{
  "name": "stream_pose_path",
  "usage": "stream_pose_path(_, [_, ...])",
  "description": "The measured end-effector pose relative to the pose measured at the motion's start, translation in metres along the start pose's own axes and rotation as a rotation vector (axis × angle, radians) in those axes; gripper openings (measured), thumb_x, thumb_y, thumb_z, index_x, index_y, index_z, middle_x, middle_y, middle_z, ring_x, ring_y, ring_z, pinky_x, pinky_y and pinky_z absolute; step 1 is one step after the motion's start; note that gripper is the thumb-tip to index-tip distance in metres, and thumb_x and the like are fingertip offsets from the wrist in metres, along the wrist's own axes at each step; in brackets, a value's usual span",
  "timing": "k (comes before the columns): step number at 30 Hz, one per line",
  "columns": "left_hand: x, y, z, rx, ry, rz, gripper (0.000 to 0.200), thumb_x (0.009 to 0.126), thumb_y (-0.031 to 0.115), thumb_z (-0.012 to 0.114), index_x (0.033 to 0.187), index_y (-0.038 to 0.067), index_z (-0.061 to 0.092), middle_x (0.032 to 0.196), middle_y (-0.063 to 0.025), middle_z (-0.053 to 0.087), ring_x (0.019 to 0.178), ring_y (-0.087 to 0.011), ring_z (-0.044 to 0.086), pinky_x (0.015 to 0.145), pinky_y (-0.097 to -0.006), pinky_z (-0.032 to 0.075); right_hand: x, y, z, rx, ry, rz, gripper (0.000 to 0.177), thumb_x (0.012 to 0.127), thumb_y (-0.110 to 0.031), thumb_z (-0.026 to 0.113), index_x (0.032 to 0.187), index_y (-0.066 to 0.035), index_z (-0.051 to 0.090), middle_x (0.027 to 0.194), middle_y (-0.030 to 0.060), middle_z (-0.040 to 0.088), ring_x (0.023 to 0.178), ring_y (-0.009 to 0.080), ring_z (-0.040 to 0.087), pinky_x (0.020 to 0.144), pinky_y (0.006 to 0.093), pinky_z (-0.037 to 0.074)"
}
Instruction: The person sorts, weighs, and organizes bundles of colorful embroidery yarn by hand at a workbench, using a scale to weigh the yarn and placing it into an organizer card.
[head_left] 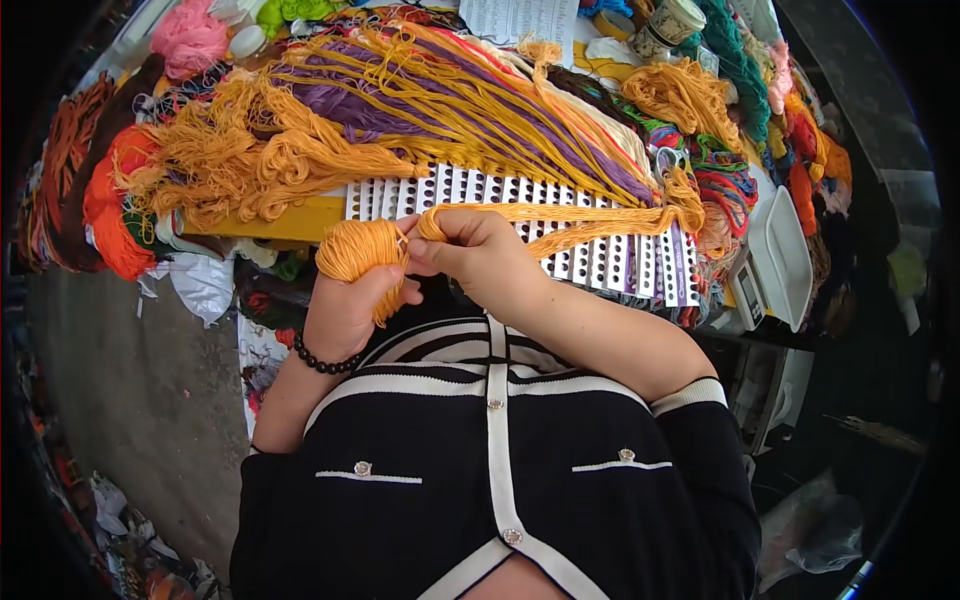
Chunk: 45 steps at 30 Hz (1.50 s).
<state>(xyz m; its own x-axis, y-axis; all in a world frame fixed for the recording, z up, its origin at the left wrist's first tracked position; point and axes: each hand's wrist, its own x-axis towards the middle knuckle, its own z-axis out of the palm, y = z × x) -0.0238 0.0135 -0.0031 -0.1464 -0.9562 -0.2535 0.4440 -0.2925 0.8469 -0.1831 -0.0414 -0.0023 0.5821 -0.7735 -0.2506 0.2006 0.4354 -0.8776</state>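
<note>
My left hand [345,312] is closed around a thick bundle of light orange thread [358,252], its thumb lying across the front. Beside it, my right hand [485,258] pinches strands of the same colour close to the bundle. From the right hand, a long orange skein [575,214] stretches right across white punched cards [590,262] and doubles back near the scissors handles [672,158]. My right fingertips meet the left hand's bundle, and exactly which strands they grip is partly hidden.
Loose orange thread [240,160] heaps at the left, next to long mustard and purple strands [430,110]. A white scale with a tray [782,255] stands at the right. A printed sheet [520,30] and a patterned tin [668,28] are at the back.
</note>
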Motion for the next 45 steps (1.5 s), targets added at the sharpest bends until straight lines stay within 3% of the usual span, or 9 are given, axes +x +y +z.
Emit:
stream_pose_path(7, [-0.001,-0.004,-0.007,0.1,0.049,-0.023,0.042,0.089,0.006,0.047,0.129,-0.002,0.042,0.097,-0.0095,0.062,0.059,-0.0065,0.052,0.057,-0.0198,0.046,0.001,-0.004,0.003,-0.009,0.002,0.001,0.01,0.087,-0.005,0.058,0.088,0.004,0.062,0.083,0.0052,0.063,0.077,0.0096,0.059,0.071,0.0226,0.05])
stream_pose_path(13, [0.0,-0.003,-0.002,0.071,0.044,-0.009,0.041,0.09,0.005,0.046,0.13,-0.002,0.041,0.111,-0.0082,0.057,0.072,-0.0083,0.057,0.06,-0.0197,0.049,0.0,-0.003,0.001,-0.227,0.015,0.004,0.012,0.086,-0.006,0.059,0.088,0.005,0.062,0.082,0.0059,0.063,0.072,0.0077,0.057,0.064,0.022,0.048])
stream_pose_path(25, [0.0,-0.01,0.0,-0.11,0.028,0.028,0.037,0.089,0.003,0.043,0.126,-0.005,0.045,0.117,-0.0102,0.054,0.094,-0.0155,0.059,0.07,-0.0273,0.052,-0.001,0.0,0.002,0.064,-0.009,0.028,0.014,0.089,-0.007,0.054,0.097,0.005,0.057,0.075,0.0046,0.058,0.063,0.0097,0.054,0.059,0.0233,0.046])
stream_pose_path(31, [0.002,-0.016,0.0,0.043,0.047,0.049,0.036,0.088,0.001,0.043,0.123,-0.006,0.047,0.115,-0.0117,0.056,0.095,-0.0178,0.059,0.076,-0.0289,0.051,0.0,0.003,-0.005,-0.113,-0.035,0.071,0.02,0.09,-0.011,0.054,0.104,0.004,0.056,0.084,0.005,0.061,0.076,0.0094,0.056,0.069,0.0235,0.046])
stream_pose_path(34, [0.0,-0.02,-0.018,0.235,0.006,0.245,0.037,0.087,0.004,0.044,0.123,-0.005,0.046,0.113,-0.0123,0.057,0.095,-0.0197,0.06,0.085,-0.0329,0.048,-0.001,-0.005,-0.014,0.051,0.023,0.028,0.013,0.089,-0.013,0.054,0.094,-0.001,0.057,0.085,0.0061,0.064,0.077,0.0133,0.06,0.073,0.0236,0.046])
stream_pose_path(37, [-0.01,-0.004,-0.044,-0.53,0.193,0.1,0.043,0.085,0.01,0.047,0.127,0.002,0.042,0.104,-0.0089,0.061,0.095,-0.0196,0.06,0.094,-0.0418,0.043,-0.025,-0.055,-0.052,0.244,0.007,-0.031,0.013,0.084,-0.016,0.052,0.089,-0.004,0.054,0.077,0.0075,0.062,0.087,0.0223,0.065,0.067,0.029,0.048])
stream_pose_path(41, [-0.042,0.014,-0.155,-0.58,0.305,0.403,0.049,0.088,0.01,0.047,0.135,0.008,0.034,0.097,-0.0001,0.062,0.072,-0.0053,0.055,0.08,-0.0287,0.046,-0.081,-0.164,-0.125,-0.439,0.628,-0.461,0.02,0.086,-0.018,0.051,0.091,-0.001,0.058,0.059,-0.0039,0.035,0.05,0.0067,0.033,0.049,0.0208,0.029])
stream_pose_path(43, [-0.061,0.027,-0.18,-0.576,0.403,0.44,0.048,0.09,0.01,0.045,0.136,0.009,0.033,0.096,0.0001,0.063,0.066,-0.0049,0.052,0.076,-0.0259,0.046,-0.11,-0.205,-0.17,-0.657,1.099,-0.711,0.017,0.09,-0.009,0.05,0.101,-0.001,0.06,0.07,-0.0044,0.05,0.058,0.0029,0.04,0.051,0.017,0.031])
stream_pose_path(45, [-0.073,0.034,-0.186,-0.578,0.341,0.469,0.047,0.09,0.009,0.047,0.136,0.009,0.035,0.092,0.0015,0.061,0.061,-0.0023,0.046,0.072,-0.0221,0.044,-0.122,-0.217,-0.176,-0.999,1.286,-0.802,0.02,0.089,-0.012,0.054,0.106,-0.003,0.06,0.083,-0.0005,0.059,0.072,0.006,0.053,0.064,0.0155,0.04])
